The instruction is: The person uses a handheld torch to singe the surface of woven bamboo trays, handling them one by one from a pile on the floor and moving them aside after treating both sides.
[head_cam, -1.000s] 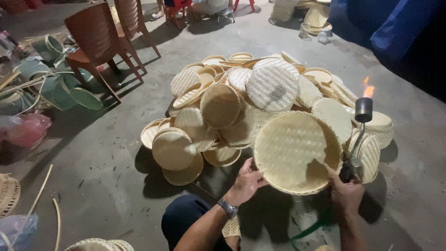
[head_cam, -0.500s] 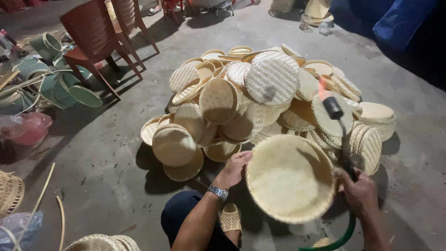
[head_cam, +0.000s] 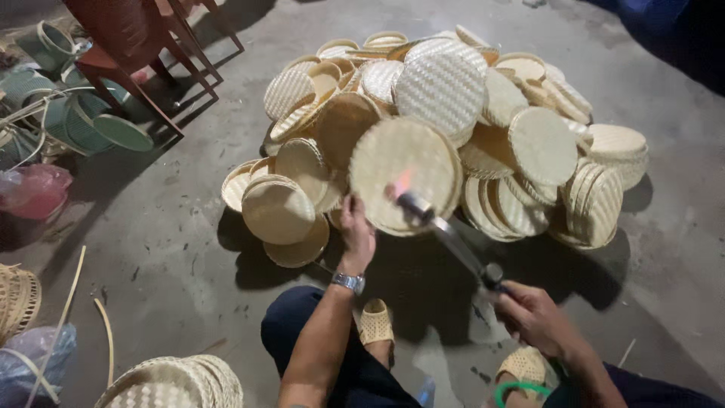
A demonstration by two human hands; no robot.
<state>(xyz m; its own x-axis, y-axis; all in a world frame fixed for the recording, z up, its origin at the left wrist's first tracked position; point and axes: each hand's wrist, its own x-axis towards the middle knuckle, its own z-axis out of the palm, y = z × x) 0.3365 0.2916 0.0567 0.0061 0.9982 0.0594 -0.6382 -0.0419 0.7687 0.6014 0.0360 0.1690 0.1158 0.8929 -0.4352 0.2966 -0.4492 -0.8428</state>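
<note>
The left hand [head_cam: 356, 236] grips the lower rim of a round woven tray [head_cam: 405, 174], fingers clamped on its edge. The right hand [head_cam: 535, 317] is wrapped around a gas torch [head_cam: 447, 233], flame touching the tray just beyond the left fingers

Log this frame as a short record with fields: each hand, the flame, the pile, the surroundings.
left hand: grips the lower edge of a round woven bamboo tray, tilted up toward the camera
right hand: holds a gas torch by its handle
flame: lit, playing on the tray's face
pile: many similar woven trays heaped on the concrete floor
surroundings: red chair at upper left, green baskets at left
</note>
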